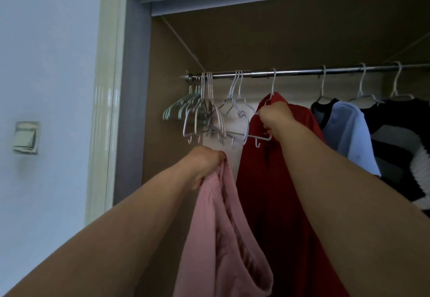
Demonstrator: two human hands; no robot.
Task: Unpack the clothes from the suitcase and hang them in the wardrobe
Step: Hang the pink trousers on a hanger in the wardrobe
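At lower centre of the frame, the left hand (207,164) grips the bunched pink garment (209,238), which dangles in front of the open wardrobe. At centre, apart from it, the right hand (274,115) is curled around a white hanger (258,136) right against the red garment (267,203) on the rail (297,71). That hanger crowds the spare hangers (202,115) to its left, so a sharp tug could drag neighbours down or snag the red cloth.

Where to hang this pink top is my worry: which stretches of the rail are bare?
Widest bare rail runs between the hook above the red garment and the black-collared top's. A shorter gap lies left of the red one, beside two white hangers. The left end is crowded with bunched empty hangers.
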